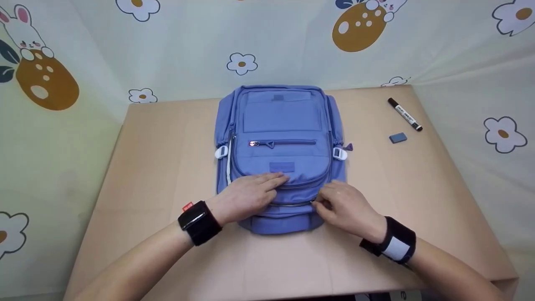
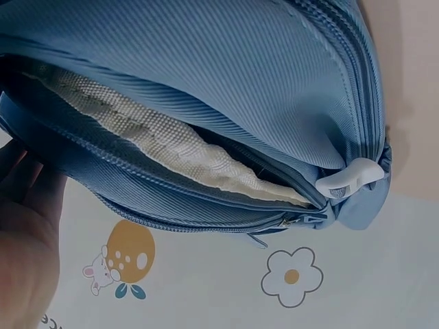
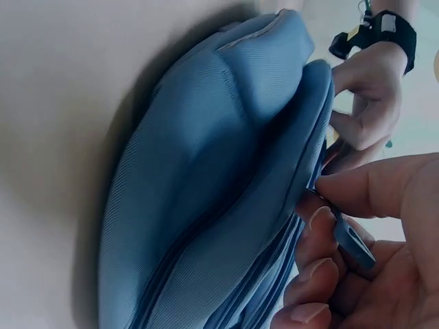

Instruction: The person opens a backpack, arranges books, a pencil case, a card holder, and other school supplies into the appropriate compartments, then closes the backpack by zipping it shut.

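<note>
Blue backpack (image 1: 286, 115) lies front up on the worktop (image 1: 159, 167), mid-width, its top reaching the far edge in the head view, its base toward the near edge. Left hand (image 1: 248, 196) rests across the lower front, fingers extended, gripping nothing. Right hand (image 1: 345, 205), at the bag's lower right side, pinches a zipper pull (image 3: 353, 243) between thumb and forefinger. Left wrist view: one zipped compartment gapes, pale lining (image 2: 164, 140) showing. A short front zipper (image 1: 288, 143) crosses the bag's middle; a white buckle (image 1: 340, 153) sits on its right side. Near the worktop's far right corner, a black-and-white marker (image 1: 405, 114) lies aslant; small blue block (image 1: 398, 138) just beside it, toward the near edge. Black band on each wrist.
</note>
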`<state>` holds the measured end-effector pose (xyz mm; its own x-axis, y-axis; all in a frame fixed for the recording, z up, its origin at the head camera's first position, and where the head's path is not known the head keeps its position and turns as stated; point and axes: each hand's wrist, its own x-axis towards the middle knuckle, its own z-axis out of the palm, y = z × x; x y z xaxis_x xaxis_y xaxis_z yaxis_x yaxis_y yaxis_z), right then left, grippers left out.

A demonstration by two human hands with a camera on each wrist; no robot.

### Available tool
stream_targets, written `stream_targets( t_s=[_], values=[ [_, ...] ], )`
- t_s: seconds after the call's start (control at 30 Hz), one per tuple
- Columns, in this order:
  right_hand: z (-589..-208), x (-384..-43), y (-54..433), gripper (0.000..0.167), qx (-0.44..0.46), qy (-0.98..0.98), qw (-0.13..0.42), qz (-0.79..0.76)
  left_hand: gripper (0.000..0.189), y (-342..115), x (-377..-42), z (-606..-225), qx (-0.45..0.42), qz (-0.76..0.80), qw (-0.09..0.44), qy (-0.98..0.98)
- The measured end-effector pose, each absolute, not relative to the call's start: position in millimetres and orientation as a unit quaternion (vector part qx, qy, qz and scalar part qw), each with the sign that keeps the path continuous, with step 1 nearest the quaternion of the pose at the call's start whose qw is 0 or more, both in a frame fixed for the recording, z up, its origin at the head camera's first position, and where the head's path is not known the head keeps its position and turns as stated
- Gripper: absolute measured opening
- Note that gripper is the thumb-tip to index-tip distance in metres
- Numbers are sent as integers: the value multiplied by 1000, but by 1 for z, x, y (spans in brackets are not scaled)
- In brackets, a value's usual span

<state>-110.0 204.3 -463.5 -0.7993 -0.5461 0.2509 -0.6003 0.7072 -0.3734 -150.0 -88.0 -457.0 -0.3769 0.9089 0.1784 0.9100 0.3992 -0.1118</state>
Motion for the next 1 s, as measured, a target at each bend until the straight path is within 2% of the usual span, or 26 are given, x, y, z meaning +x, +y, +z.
stream_targets(
  t_s=[0.13,0.33,0.63,0.9,1.0],
  values=[
    [-462,-110,192,15,327,-917,72,215,19,-88,-151,-458,-545,-10,108,-831],
    [-462,-111,179,10,343,-912,66,214,16,-88,-152,-460,-547,-12,116,-829],
    [-465,-112,184,13,326,-917,63,224,15,-87,-149,-457,-538,-38,109,-835],
    [-462,-114,191,13,313,-912,67,257,17,-70,-137,-454,-512,-80,162,-840],
    [-460,-114,192,15,308,-909,63,273,16,-59,-132,-454,-484,-118,165,-851]
  ],
)
